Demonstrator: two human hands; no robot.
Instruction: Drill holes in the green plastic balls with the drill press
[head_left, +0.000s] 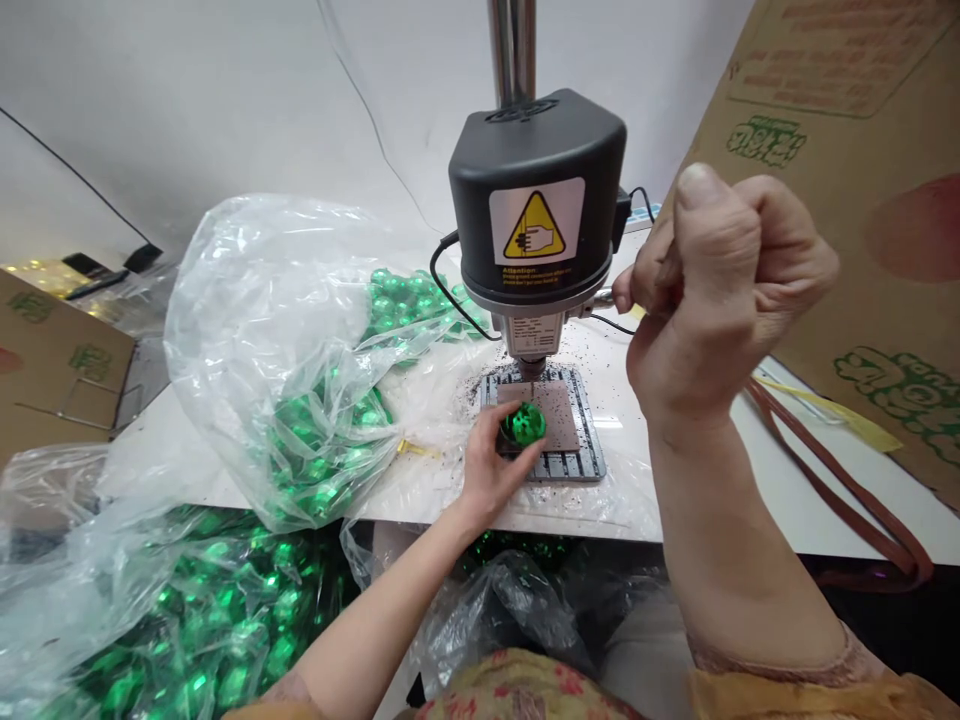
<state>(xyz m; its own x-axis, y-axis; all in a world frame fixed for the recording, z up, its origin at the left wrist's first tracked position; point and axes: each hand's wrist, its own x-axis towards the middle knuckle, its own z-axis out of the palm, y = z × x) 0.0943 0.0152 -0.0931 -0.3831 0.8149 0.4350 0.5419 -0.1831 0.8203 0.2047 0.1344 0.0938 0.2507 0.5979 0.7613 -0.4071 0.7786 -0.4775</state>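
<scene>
My left hand (495, 455) is closed around a shiny green ball (523, 425), thumb on one side and fingers on the other. It holds the ball on a flat brownish board (562, 415) over the slotted metal base (592, 460) of a small bench drill press (536, 200). The drill's chuck (532, 367) points down just above the ball; whether the bit touches it I cannot tell. At the right of the machine, my right hand (720, 270) is curled into a fist around the drill press lever (602, 298), most of which the fingers hide.
A clear plastic bag (255, 290) of green balls (330, 490) lies left on the white table (630, 450), and a bigger heap (225, 610) fills plastic below. Dark shavings surround the base. Cardboard boxes (840, 230) and a brown strap (840, 500) are at right.
</scene>
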